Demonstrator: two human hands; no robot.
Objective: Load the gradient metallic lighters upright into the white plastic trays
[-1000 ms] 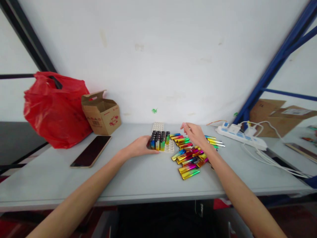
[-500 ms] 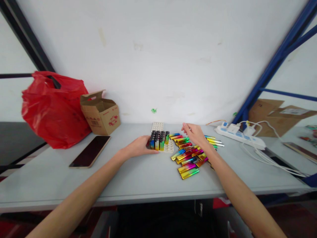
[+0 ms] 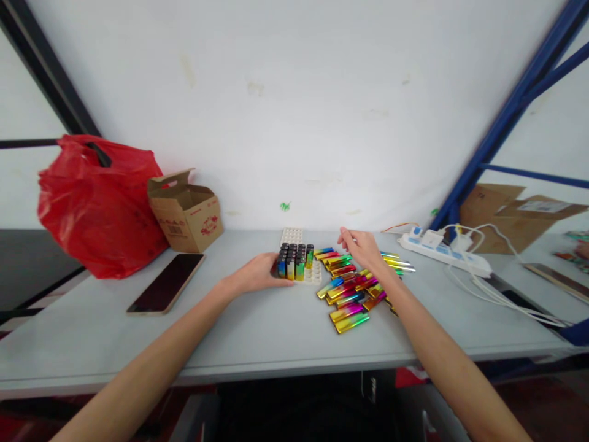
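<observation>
Several lighters point(image 3: 291, 265) with black tops and shiny coloured bodies stand upright in rows in a white tray with round holes point(image 3: 315, 274). My left hand point(image 3: 258, 273) closes around the tray's left end, thumb along the front and fingers hidden behind the lighters. To the right lies a loose pile of shiny lighters point(image 3: 347, 291) in gold, red, blue, green and purple. Over the far side of that pile is my right hand point(image 3: 361, 247), its fingers curled together. Whatever is between those fingertips, if anything, is too small to make out.
Behind the filled tray lies another white tray point(image 3: 292, 236), against the wall. On the left are a phone point(image 3: 166, 283), an open cardboard box point(image 3: 186, 212) and a red plastic bag point(image 3: 99, 209). A power strip point(image 3: 444, 253) with plugs and white cables lies on the right.
The view has shifted very slightly. Both hands, the tray and the pile of lighters stay as they were.
</observation>
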